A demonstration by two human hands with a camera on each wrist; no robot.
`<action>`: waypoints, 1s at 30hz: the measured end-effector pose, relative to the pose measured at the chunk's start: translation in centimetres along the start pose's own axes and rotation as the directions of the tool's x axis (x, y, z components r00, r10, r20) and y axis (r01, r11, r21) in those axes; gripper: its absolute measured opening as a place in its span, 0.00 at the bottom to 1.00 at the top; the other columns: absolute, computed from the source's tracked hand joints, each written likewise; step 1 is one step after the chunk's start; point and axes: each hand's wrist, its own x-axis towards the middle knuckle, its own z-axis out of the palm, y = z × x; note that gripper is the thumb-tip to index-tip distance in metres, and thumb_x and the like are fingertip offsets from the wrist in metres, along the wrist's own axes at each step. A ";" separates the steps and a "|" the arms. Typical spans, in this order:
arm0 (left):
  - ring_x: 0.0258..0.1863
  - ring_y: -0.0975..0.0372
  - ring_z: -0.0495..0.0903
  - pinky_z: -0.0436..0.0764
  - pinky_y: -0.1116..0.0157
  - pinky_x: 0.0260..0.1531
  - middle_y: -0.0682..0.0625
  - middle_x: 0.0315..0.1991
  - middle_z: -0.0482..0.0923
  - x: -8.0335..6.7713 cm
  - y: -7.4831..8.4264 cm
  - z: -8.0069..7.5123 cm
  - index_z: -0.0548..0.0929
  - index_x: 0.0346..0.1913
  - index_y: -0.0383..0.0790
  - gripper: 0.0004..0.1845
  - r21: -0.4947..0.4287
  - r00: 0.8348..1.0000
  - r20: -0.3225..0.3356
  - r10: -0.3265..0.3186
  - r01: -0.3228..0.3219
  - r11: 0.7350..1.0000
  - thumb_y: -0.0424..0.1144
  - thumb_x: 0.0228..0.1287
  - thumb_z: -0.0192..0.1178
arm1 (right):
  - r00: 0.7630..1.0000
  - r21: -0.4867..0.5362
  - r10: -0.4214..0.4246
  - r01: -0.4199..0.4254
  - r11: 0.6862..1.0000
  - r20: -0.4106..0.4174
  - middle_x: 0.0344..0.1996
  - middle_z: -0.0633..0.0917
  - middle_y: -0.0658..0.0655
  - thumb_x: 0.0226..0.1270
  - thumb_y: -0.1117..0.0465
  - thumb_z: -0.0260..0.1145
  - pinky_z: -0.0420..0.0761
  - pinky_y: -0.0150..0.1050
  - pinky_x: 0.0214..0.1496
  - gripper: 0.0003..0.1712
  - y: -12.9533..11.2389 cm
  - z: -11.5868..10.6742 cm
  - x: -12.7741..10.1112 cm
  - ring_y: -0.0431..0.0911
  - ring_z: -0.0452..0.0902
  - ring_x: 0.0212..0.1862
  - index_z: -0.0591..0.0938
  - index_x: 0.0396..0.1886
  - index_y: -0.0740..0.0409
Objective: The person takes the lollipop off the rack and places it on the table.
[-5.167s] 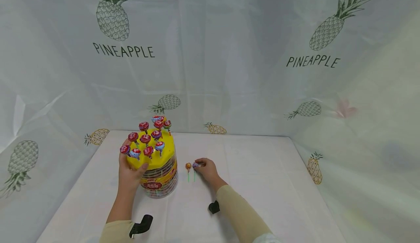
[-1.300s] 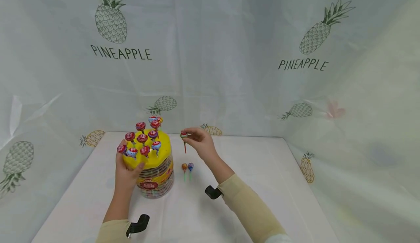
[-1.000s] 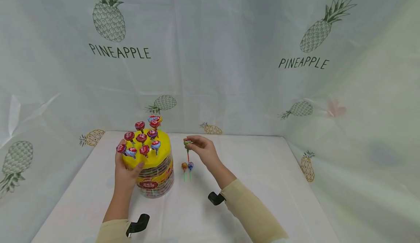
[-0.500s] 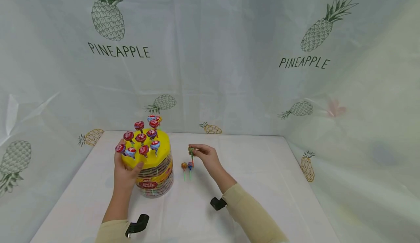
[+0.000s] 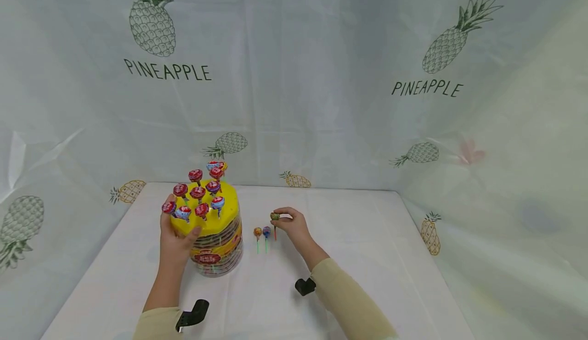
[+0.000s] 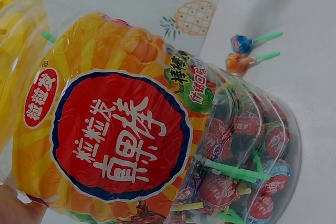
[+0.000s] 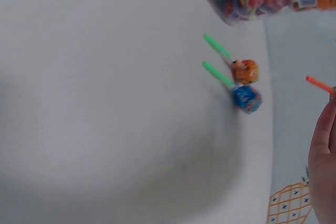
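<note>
A lollipop [image 5: 274,217] with a red stick is pinched at its head by the right hand [image 5: 294,226], just right of two lollipops [image 5: 262,233] lying side by side on the table [image 5: 358,248], while the tub [image 5: 216,243] is gripped at its yellow lid [image 5: 229,212] by the left hand [image 5: 176,240]. The step is judged best done if the stick is lowered parallel to the two green sticks, close beside the blue head without nudging it. Open room is seen to the right and near; the tub bounds the left, with the cloth wall well beyond.
</note>
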 end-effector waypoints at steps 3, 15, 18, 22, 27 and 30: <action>0.61 0.64 0.62 0.66 0.83 0.55 0.49 0.70 0.56 -0.1 0.0 0.1 0.43 0.77 0.63 0.46 -0.003 1.000 0.006 0.003 -0.003 1.000 0.39 0.67 0.62 | 1.000 -0.006 0.012 -0.012 1.000 -0.006 0.47 0.84 0.65 0.62 0.73 0.68 0.82 0.42 0.50 0.15 0.9 -0.2 0.3 0.51 0.85 0.44 0.81 0.49 0.68; 0.64 0.59 0.62 0.66 0.81 0.56 0.49 0.69 0.57 0.2 -0.4 0.1 0.44 0.77 0.64 0.46 0.005 1.000 0.001 0.023 -0.023 1.000 0.40 0.67 0.63 | 0.998 -0.162 0.043 -0.049 0.986 -0.035 0.47 0.82 0.59 0.59 0.72 0.71 0.84 0.40 0.45 0.19 3.9 -0.7 1.1 0.47 0.84 0.43 0.82 0.52 0.68; 0.64 0.59 0.61 0.66 0.81 0.56 0.50 0.69 0.56 0.3 -0.4 0.0 0.43 0.77 0.64 0.47 0.004 1.000 0.005 0.010 -0.010 1.000 0.39 0.66 0.63 | 0.997 -0.232 0.050 -0.061 0.971 -0.056 0.46 0.83 0.58 0.59 0.71 0.71 0.83 0.38 0.41 0.17 4.3 -0.7 1.1 0.45 0.84 0.39 0.84 0.50 0.65; 0.66 0.58 0.60 0.65 0.77 0.60 0.50 0.70 0.56 0.3 -0.5 -0.1 0.42 0.77 0.63 0.48 0.006 1.000 0.010 -0.012 0.012 1.000 0.39 0.66 0.63 | 0.994 -0.295 0.063 -0.086 0.952 -0.089 0.45 0.84 0.56 0.60 0.70 0.71 0.82 0.35 0.36 0.15 4.9 -0.6 1.2 0.42 0.80 0.35 0.86 0.47 0.61; 0.65 0.58 0.60 0.65 0.76 0.61 0.50 0.69 0.56 0.3 -0.4 -0.1 0.42 0.77 0.62 0.48 0.015 1.000 0.005 -0.019 0.018 1.000 0.39 0.66 0.63 | 0.990 -0.363 0.073 -0.113 0.925 -0.121 0.44 0.83 0.52 0.61 0.65 0.71 0.78 0.34 0.33 0.12 5.9 -0.4 1.4 0.43 0.75 0.37 0.87 0.45 0.55; 0.65 0.59 0.60 0.66 0.76 0.61 0.50 0.69 0.56 0.3 -0.5 -0.1 0.42 0.77 0.63 0.48 0.019 1.000 0.004 -0.023 0.023 1.000 0.40 0.66 0.63 | 0.991 -0.383 0.066 -0.108 0.917 -0.120 0.44 0.83 0.52 0.61 0.64 0.72 0.78 0.36 0.34 0.12 6.0 -0.3 1.3 0.44 0.74 0.38 0.87 0.45 0.55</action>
